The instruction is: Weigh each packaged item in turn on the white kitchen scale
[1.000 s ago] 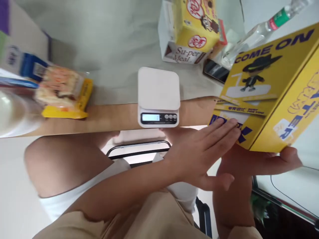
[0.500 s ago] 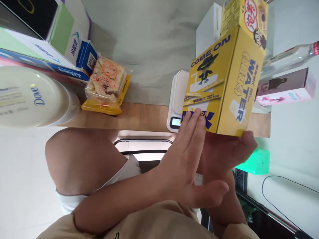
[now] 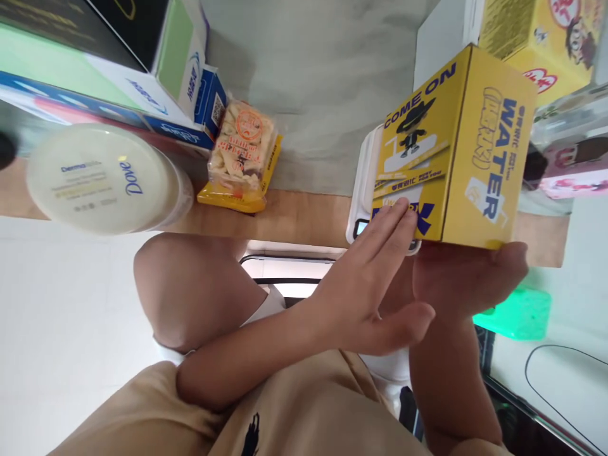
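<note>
A yellow cardboard box (image 3: pixel 422 149) printed "COME ON" and "WATER" is tilted in front of a white digital scale (image 3: pixel 363 190), hiding most of it. My right hand (image 3: pixel 468 278) supports the box from below, its thumb at the lower right corner and its other fingers mostly hidden. Against the box's lower left face lie the straight fingers of my left hand (image 3: pixel 361 285), palm toward the box and thumb spread away. Whether the box touches the scale is hard to tell.
Left on the wooden table (image 3: pixel 304 218) are a Dove tub (image 3: pixel 95 180), stacked boxes (image 3: pixel 175 69) and a wrapped snack (image 3: pixel 242 149). Behind at right stand another yellow box (image 3: pixel 536 47) and a pink box (image 3: pixel 579 168). A green container (image 3: pixel 522 313) lies lower right.
The whole view has shifted, so the table things appear farther right. My hands keep nearly the same hold on the yellow box, with slightly more of the scale's front edge showing.
</note>
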The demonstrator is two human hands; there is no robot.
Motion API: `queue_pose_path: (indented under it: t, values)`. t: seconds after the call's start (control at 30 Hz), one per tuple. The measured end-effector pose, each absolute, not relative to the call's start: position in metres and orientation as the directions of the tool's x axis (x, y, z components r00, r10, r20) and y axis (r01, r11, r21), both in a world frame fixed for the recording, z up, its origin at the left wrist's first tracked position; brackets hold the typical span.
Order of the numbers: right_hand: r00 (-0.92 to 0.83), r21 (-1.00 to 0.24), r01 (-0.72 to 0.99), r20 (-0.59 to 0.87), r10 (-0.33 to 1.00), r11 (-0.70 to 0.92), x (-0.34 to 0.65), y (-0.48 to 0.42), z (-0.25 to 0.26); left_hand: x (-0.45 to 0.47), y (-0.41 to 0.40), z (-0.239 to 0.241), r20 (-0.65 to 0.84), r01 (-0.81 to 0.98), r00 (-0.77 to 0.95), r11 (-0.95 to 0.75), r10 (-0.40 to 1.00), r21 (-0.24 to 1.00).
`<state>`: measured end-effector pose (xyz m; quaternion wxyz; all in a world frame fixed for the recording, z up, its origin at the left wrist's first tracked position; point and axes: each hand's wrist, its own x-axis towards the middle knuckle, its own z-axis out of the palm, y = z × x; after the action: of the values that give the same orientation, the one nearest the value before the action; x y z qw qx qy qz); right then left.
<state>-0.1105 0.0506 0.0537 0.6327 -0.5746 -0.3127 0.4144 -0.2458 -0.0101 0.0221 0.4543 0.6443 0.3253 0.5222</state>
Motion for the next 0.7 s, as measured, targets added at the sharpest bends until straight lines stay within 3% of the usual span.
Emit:
queue_pose_path:
  t: [0.1,0.23,0.33,0.7]
  values:
    - [0.445,-0.985,-0.172,-0.052,0.894,0.029,-0.099,0.047,0.051,-0.256,-0.005,0.020,0.408,-0.013,0.226,-0.416,0.885,0.909]
    - [0.605,-0.982,-0.046,0.120,0.787,0.185,-0.064,0.035,0.044,-0.279,0.000,0.009,0.483,0.047,0.024,-0.484,0.875,0.874]
    - [0.698,-0.990,-0.007,0.095,0.709,0.140,-0.038,0.018,0.037,-0.296,0.004,0.001,0.508,0.091,-0.081,-0.501,0.858,0.861]
    - [0.637,-0.989,-0.003,0.111,0.763,0.147,-0.029,-0.006,0.024,-0.292,0.011,0.001,0.554,0.204,-0.018,-0.539,0.833,0.817]
